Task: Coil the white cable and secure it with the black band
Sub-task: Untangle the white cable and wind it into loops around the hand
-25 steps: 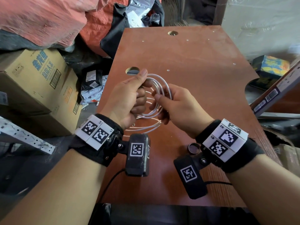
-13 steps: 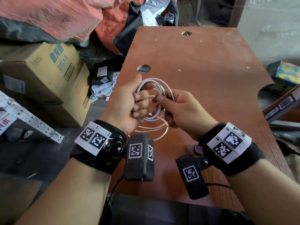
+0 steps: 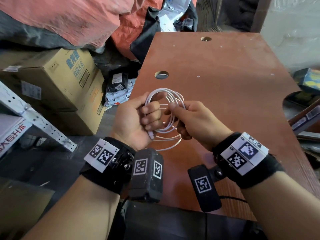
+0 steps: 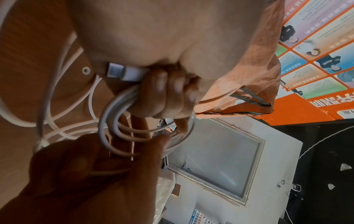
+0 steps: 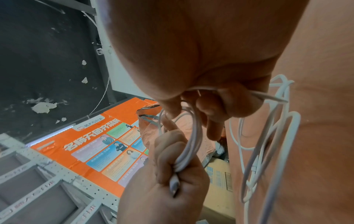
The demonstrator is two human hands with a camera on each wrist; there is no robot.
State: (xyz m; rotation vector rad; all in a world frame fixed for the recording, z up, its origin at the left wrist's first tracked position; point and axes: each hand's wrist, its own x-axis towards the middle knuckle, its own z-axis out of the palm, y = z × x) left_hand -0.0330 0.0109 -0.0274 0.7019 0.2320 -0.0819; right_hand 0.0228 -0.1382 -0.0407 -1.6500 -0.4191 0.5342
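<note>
Above the tabletop (image 3: 225,87), the left hand (image 3: 136,122) grips the coiled white cable (image 3: 170,108) in its fist. The right hand (image 3: 192,118) pinches the loops. Beside the tabletop stands a closed cardboard box (image 3: 57,78).

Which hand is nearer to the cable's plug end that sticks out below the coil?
Left. The plug pokes out from the bottom of the left hand, whose fingers curl round the white cable. The right hand pinches the loops on the coil's opposite side, apart from the plug.

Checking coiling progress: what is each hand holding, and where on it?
Both hold the white cable. The left hand grips the gathered loops on the coil's left side, a connector end sticking out of its fist; the right hand pinches strands on the right side.
</note>
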